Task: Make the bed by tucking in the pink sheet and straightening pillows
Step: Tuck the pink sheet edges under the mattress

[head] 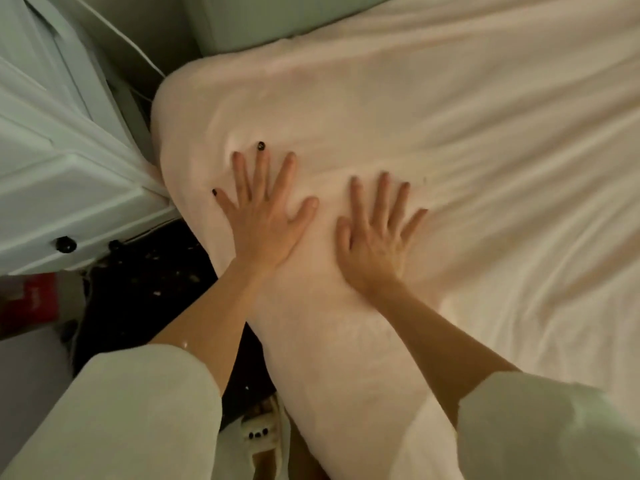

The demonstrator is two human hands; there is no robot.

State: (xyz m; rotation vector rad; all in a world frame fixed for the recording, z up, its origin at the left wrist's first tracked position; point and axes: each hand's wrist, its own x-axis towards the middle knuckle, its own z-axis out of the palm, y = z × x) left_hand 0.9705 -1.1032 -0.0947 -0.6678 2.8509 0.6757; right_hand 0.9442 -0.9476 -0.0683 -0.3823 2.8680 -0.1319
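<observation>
Head view: most of the frame is filled by the pink sheet (450, 140), which is stretched over the mattress and wrapped round the near left corner of the bed, with long shallow creases seen running across it toward the right. Both hands are laid flat on that sheet close to the corner, fingers straight and spread, nothing being grasped. The left hand (266, 216) is placed nearer the rounded corner, a small dimple being seen in the fabric just past its fingertips; the right hand (377, 240) is set just beside it, a narrow strip of sheet being left between the two thumbs. Pale sleeves (145, 410) are seen at the bottom edge. To the left, a white cabinet (52, 161) with dark knobs is stood right against the mattress corner. Below it, dark speckled floor (149, 282) is visible, and a red object (31, 299), too blurred to identify, is seen at the left edge.
</observation>
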